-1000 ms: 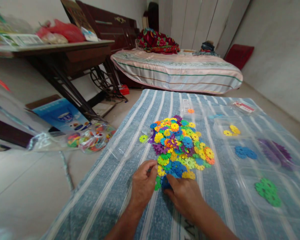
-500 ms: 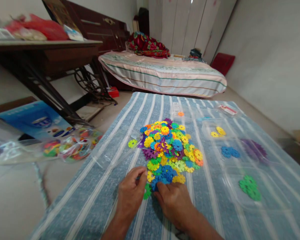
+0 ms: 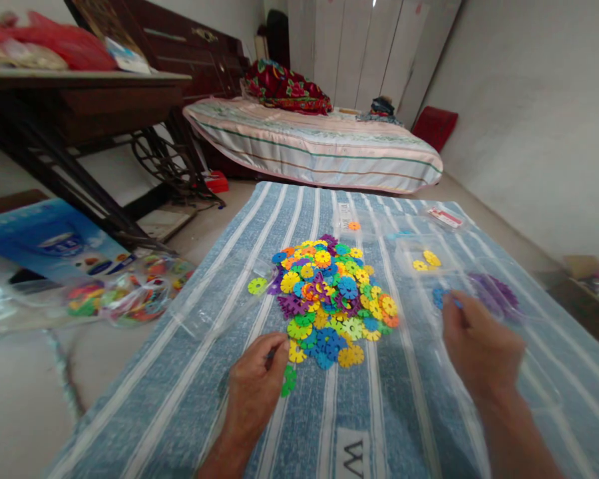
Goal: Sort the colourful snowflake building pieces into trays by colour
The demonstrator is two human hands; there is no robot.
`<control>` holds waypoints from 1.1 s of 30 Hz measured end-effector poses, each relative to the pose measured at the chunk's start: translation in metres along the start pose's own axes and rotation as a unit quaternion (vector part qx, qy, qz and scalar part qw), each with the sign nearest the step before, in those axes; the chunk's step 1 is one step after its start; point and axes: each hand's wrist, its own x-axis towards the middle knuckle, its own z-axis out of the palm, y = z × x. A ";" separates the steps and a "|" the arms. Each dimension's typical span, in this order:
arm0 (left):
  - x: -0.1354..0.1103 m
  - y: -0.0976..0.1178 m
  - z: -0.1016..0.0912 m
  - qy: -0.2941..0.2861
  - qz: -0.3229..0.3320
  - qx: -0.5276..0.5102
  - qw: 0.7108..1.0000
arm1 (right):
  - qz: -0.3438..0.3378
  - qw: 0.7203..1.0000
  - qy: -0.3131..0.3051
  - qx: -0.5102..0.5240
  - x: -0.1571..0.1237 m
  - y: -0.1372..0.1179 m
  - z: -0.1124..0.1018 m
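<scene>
A heap of small flower-shaped plastic discs in many colours (image 3: pixel 332 296) lies on a blue and white striped cloth (image 3: pixel 324 426). My left hand (image 3: pixel 257 386) rests at the heap's near edge, fingers curled in a pinch; what they hold is hidden. Green discs (image 3: pixel 289 379) lie just beside it. My right hand (image 3: pixel 479 346) is over to the right with fingers closed on a blue disc (image 3: pixel 456 303), right at the blue discs (image 3: pixel 439 296) in a clear bag. Separate clear bags hold yellow discs (image 3: pixel 426 261) and purple discs (image 3: pixel 496 293).
A lone green disc (image 3: pixel 256 286) and a lone orange disc (image 3: pixel 353 226) lie apart from the heap. Bags of coloured pieces (image 3: pixel 124 299) and a blue box (image 3: pixel 54 243) lie on the floor at left. A dark table (image 3: pixel 84 100) and a bed (image 3: pixel 319 143) stand behind.
My right hand left the heap's near edge and swung right to the bag of blue discs, carrying a blue disc. My left hand stayed by the heap. The view shifted slightly.
</scene>
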 end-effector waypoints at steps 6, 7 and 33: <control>-0.002 0.006 0.000 0.005 -0.011 -0.006 1.000 | -0.080 0.947 -0.197 0.239 -0.037 -0.047 -0.011; -0.002 0.006 0.000 0.003 -0.016 -0.009 1.000 | -0.114 0.924 -0.244 0.272 -0.047 -0.064 -0.013; -0.004 -0.002 0.002 -0.009 -0.001 -0.020 1.000 | -0.275 0.883 -0.262 0.277 -0.084 -0.113 -0.015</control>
